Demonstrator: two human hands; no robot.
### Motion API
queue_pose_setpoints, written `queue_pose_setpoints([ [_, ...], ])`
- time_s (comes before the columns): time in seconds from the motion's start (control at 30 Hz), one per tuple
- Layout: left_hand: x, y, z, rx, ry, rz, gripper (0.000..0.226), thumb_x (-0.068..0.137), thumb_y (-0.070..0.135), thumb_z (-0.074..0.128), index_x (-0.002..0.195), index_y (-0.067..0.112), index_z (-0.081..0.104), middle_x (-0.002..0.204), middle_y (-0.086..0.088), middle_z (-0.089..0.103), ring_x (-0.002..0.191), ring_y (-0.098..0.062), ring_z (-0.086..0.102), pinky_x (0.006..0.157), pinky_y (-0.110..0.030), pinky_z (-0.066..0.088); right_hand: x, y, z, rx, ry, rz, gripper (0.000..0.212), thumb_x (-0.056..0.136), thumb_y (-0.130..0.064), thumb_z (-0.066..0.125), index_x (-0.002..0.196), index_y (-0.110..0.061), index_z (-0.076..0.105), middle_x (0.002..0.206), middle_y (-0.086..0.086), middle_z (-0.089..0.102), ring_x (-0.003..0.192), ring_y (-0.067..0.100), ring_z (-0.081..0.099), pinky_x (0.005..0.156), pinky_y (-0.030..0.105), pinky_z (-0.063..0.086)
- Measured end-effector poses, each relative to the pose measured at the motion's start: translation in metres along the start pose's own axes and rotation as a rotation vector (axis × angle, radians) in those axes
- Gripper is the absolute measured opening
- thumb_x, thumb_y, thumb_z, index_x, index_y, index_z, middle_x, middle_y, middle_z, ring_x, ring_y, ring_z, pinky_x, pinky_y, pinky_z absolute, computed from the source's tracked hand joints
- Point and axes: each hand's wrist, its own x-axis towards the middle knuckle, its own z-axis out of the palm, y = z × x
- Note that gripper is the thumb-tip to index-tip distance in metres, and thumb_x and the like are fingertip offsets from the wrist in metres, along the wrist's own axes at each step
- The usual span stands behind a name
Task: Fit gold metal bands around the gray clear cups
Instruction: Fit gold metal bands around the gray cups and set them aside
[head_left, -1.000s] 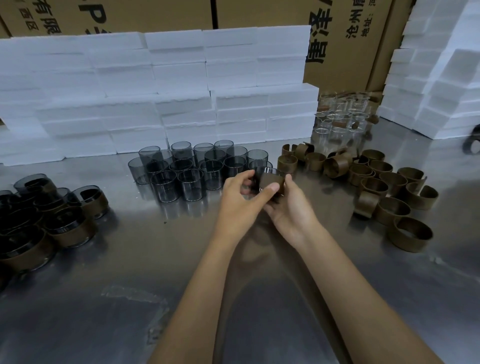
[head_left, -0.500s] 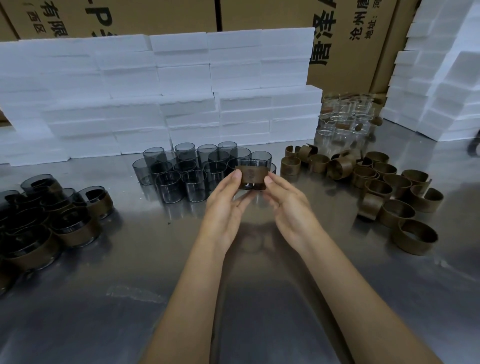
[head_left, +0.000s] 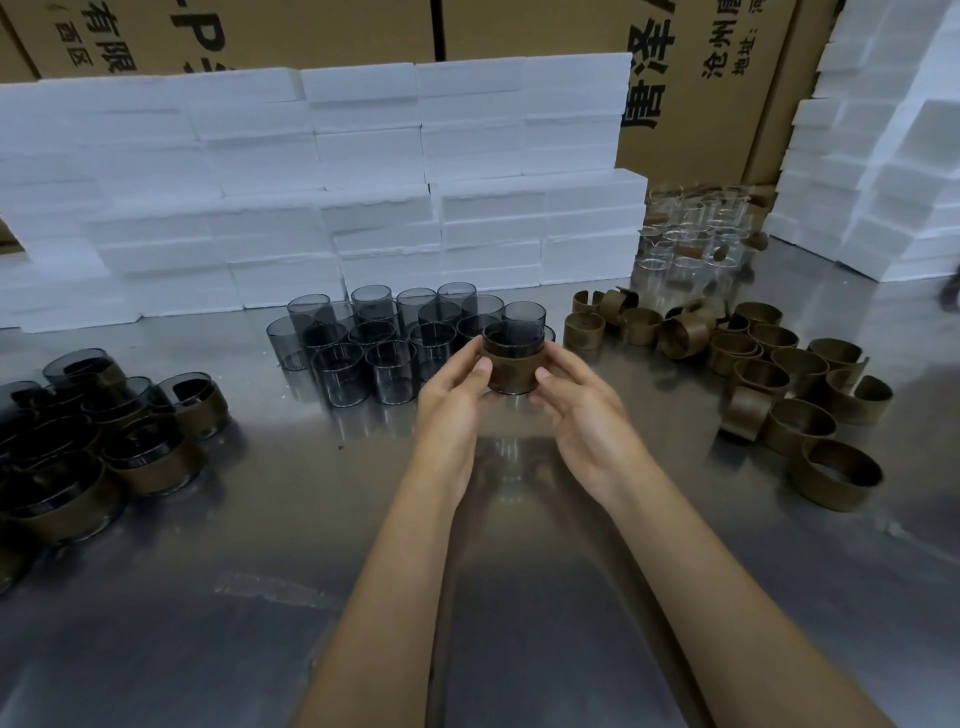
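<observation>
From the head camera we see our two hands meeting above the middle of the steel desk (head_left: 519, 597), holding one gray cup (head_left: 513, 332) upright between them, just in front of the cluster of bare gray cups (head_left: 384, 343). A gold band (head_left: 511, 370) wraps the lower part of the held cup, leaving the dark rim showing above it. Our left hand (head_left: 452, 410) forms a grip on the cup's left side: the thumb lies against the band and the fingers curl round beneath and behind, only partly open. Our right hand (head_left: 587, 421) mirrors it on the right side, thumb tip touching the band, fingers curled under the base; we cannot tell how firmly either hand presses. The cup sits clear of the desk surface, whose sheen shows a blurred reflection under the hands. To the right lies a loose spread of empty gold bands (head_left: 769, 364), some standing, some tipped over, well apart from the hands. At the far left stands a crowded group of banded cups (head_left: 104, 436). Behind the bare cups rise stacked white foam blocks (head_left: 363, 182), with cardboard boxes (head_left: 701, 78) behind them, and a batch of colourless clear cups (head_left: 696, 234) stands at the back right beside more foam.
</observation>
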Motion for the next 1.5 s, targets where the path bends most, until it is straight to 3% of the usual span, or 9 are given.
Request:
queue_pose_setpoints([
  [0.23,-0.004,0.0,0.001,0.111,0.022,0.039,0.048,0.088,0.002,0.075,0.131,0.015,0.056,0.129,-0.012,0.067,0.121,-0.023,0.065,0.107,-0.041,0.05,0.0,0.0,0.0,0.005,0.044,-0.026,0.031,0.093,0.004,0.065,0.12,-0.011,0.067,0.115,0.012,0.069,0.101,0.017,0.067,0.08,0.022,0.052],
  [0.33,-0.005,-0.004,0.003,0.232,0.03,0.081,0.055,0.083,0.009,0.083,0.127,0.021,0.054,0.125,-0.004,0.067,0.113,-0.014,0.066,0.094,-0.022,0.054,0.002,0.0,-0.001,-0.011,0.057,-0.01,0.025,0.094,0.0,0.065,0.117,-0.01,0.068,0.104,0.011,0.068,0.084,0.015,0.064,0.074,0.02,0.054],
  [0.5,-0.002,-0.006,-0.001,0.387,0.119,0.128,0.063,0.076,0.019,0.089,0.126,0.026,0.051,0.115,0.01,0.062,0.105,-0.002,0.062,0.071,-0.001,0.044,0.006,0.006,-0.005,-0.225,0.043,0.035,0.022,0.098,-0.019,0.062,0.115,-0.015,0.074,0.102,-0.002,0.077,0.103,0.017,0.069,0.089,0.03,0.052],
  [0.57,-0.003,-0.005,-0.002,0.47,0.22,0.21,0.068,0.074,0.017,0.087,0.13,0.026,0.049,0.117,0.006,0.06,0.103,-0.005,0.062,0.081,-0.007,0.048,0.009,0.011,-0.004,-0.296,0.082,0.037,0.018,0.097,-0.023,0.064,0.107,-0.017,0.077,0.107,-0.003,0.077,0.109,0.015,0.067,0.095,0.034,0.051],
  [0.7,-0.005,0.007,-0.016,0.626,0.54,0.415,0.072,0.07,0.016,0.083,0.132,0.02,0.047,0.126,0.0,0.052,0.117,-0.025,0.053,0.102,-0.044,0.046,0.017,0.017,-0.008,-0.304,0.154,0.022,0.011,0.096,-0.017,0.064,0.094,-0.017,0.075,0.108,0.005,0.076,0.112,0.018,0.067,0.099,0.032,0.051],
  [0.9,-0.001,0.044,-0.073,0.717,0.941,0.269,0.072,0.072,0.023,0.084,0.132,0.014,0.045,0.131,-0.008,0.061,0.129,-0.033,0.044,0.107,-0.047,0.031,0.018,0.022,-0.012,-0.371,0.125,0.013,0.013,0.095,-0.015,0.063,0.09,-0.018,0.074,0.106,0.005,0.075,0.109,0.018,0.067,0.09,0.023,0.05],
  [1.27,-0.015,0.042,-0.124,1.155,1.004,0.112,0.075,0.076,0.03,0.086,0.132,-0.005,0.049,0.134,-0.028,0.051,0.126,-0.044,0.042,0.104,-0.049,0.037,0.016,0.022,-0.011,-0.445,0.126,0.017,0.015,0.093,-0.013,0.064,0.087,-0.018,0.077,0.103,0.006,0.075,0.107,0.018,0.067,0.076,0.017,0.049],
  [1.4,-0.013,0.041,-0.128,1.164,1.099,0.194,0.065,0.082,0.009,0.076,0.138,0.004,0.045,0.132,-0.026,0.045,0.12,-0.044,0.043,0.098,-0.049,0.039,0.015,0.021,-0.012,-0.454,0.124,0.026,0.018,0.094,-0.013,0.062,0.087,-0.02,0.077,0.103,0.002,0.075,0.104,0.015,0.067,0.067,0.012,0.048],
  [1.5,-0.01,0.038,-0.128,1.099,1.035,0.261,0.052,0.086,-0.002,0.06,0.134,0.01,0.046,0.122,-0.024,0.056,0.113,-0.044,0.052,0.083,-0.051,0.043,0.016,0.021,-0.013,-0.461,0.114,0.023,0.02,0.095,-0.012,0.061,0.086,-0.021,0.077,0.102,0.0,0.075,0.104,0.013,0.067,0.067,0.011,0.048],
])
